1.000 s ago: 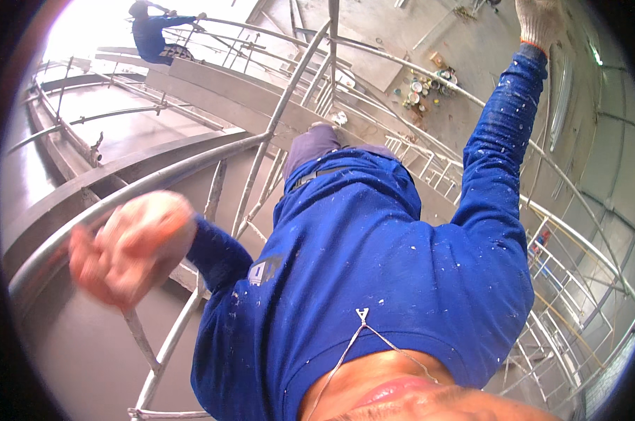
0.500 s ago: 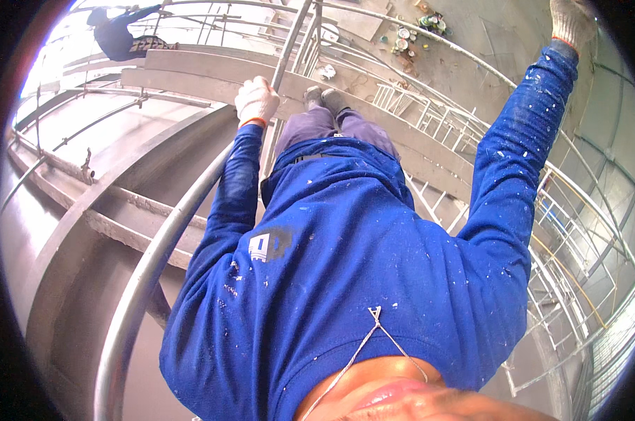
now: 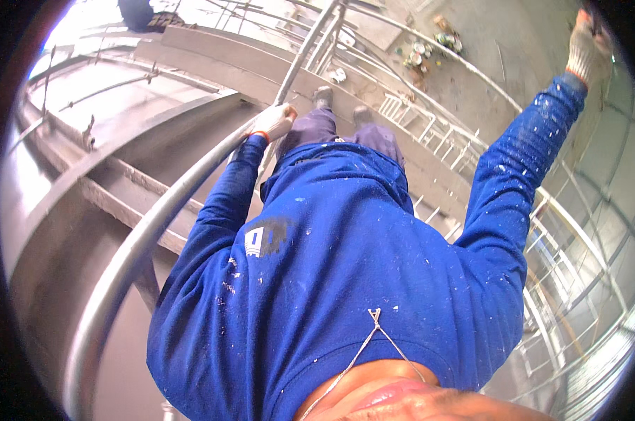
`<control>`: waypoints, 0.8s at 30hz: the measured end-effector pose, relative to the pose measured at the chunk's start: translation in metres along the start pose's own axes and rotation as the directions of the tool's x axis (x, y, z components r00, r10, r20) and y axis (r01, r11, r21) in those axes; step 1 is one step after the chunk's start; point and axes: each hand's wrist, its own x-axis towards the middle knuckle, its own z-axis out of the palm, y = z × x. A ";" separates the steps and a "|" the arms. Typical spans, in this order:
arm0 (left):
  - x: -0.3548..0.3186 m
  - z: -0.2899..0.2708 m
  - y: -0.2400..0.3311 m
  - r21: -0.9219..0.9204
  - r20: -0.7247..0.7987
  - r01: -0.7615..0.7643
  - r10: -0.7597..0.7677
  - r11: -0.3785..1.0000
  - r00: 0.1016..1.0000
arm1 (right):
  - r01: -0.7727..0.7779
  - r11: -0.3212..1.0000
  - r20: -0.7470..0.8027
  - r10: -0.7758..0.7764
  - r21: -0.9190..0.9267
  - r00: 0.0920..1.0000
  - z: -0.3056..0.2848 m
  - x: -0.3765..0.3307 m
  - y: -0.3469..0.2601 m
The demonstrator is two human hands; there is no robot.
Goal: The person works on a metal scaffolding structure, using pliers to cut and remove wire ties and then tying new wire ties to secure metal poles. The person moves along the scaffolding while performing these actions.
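My left arm runs up along my side, elbow slightly bent, and the gloved left hand (image 3: 275,121) sits at the joint where a thick curved rail (image 3: 140,249) meets a slanting pole (image 3: 307,51). Its fingers are curled in against the metal; whether they close right around the pipe I cannot tell. My right arm reaches out and up, away from my body, its forearm slanting to the upper right, and the gloved right hand (image 3: 590,52) is high near the rim of the view, orange fingertip uppermost; I cannot tell if it is clamped on anything. The rail lies on my left: its long axis sweeps from the lower left up to my left wrist in a bow, and the pole carries on from there, leaning up and to the right. Beyond my hips, my boots (image 3: 322,97) show against a long grey plank (image 3: 226,69).
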 end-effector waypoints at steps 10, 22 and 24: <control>-0.135 0.259 -0.106 -0.713 -0.178 0.370 -0.665 0.595 0.726 | 0.029 0.990 -0.029 -0.025 0.139 0.999 0.025 -0.002 -0.013; -0.212 0.558 0.068 -0.749 -0.050 0.419 -0.674 0.513 0.737 | 0.159 0.963 -0.200 -0.115 0.218 0.973 0.041 0.010 -0.019; -0.215 0.574 0.088 -0.776 -0.111 0.414 -0.750 0.476 0.652 | 0.180 0.948 -0.243 -0.116 0.263 0.963 0.045 0.006 -0.027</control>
